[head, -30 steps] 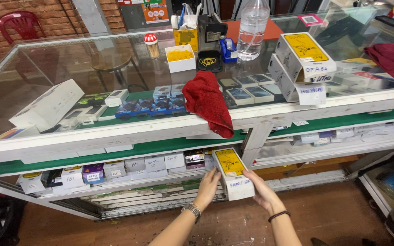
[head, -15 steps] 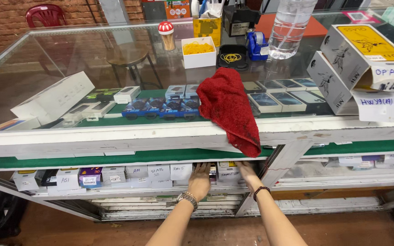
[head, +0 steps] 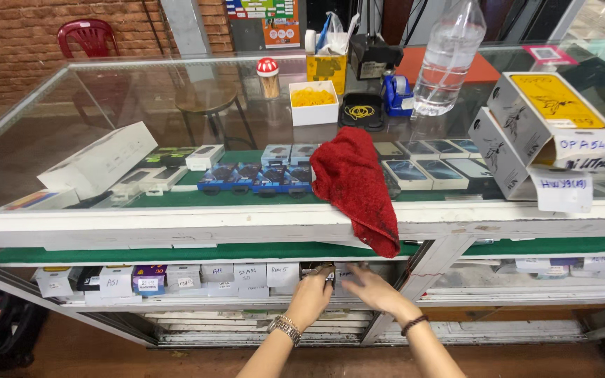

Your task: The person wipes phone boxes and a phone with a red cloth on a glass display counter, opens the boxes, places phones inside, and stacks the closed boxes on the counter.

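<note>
Head view: both hands reach into the lower shelf (head: 176,302) of a glass display table (head: 176,225), under its white front rail. The left hand (head: 311,297), with a metal bracelet at the wrist, has its fingers curled round a small dark item (head: 321,273) at the shelf's front edge, its grip closed on it; what the item is I cannot tell. The right hand (head: 370,287) lies flat with fingers spread, its grip open, touching the small labelled boxes (head: 250,274) just beside the dark item, seemingly to steady or part the row. These boxes stand on edge with handwritten labels facing out, likely so they can be read from the front. A red cloth (head: 355,185) hangs over the rail directly above the hands. White-and-yellow cartons (head: 547,133) are stacked on the glass at the right.
</note>
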### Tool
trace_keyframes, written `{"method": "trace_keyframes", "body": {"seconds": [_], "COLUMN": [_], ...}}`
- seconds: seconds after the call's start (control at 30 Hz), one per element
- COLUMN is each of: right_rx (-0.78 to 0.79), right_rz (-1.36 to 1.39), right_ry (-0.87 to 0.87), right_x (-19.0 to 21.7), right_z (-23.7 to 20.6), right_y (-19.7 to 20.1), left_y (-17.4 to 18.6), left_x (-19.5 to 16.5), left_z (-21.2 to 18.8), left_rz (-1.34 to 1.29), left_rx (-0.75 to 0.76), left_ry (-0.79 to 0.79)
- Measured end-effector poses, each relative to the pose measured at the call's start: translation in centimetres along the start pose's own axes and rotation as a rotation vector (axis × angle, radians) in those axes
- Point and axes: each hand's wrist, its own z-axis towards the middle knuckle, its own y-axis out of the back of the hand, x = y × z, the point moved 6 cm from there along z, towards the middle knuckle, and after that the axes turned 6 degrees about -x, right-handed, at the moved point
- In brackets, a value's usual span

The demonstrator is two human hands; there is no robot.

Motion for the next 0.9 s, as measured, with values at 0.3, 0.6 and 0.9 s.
{"method": "trace_keyframes", "body": {"seconds": [0.3, 0.6, 0.9], "right_rx": [-0.859, -0.875, -0.877], "right_rz": [-0.226, -0.448, 0.874], "right_ry": [0.358, 0.554, 0.192], "right_x": [24.7, 22.8, 2.3], "right_z": [-9.2, -10.1, -21.7], "right_y": [13.5, 12.0, 19.3], "left_y": [10.4, 15.1, 6.1], "left_x": [-14.5, -22.2, -30.7], "left_z": [-1.2, 0.4, 10.1], "left_rz": [-0.291, -0.591, -0.564], "left_rx": [-0.155, -0.526, -0.377], "left_ry": [-0.202, -0.152, -0.153]}}
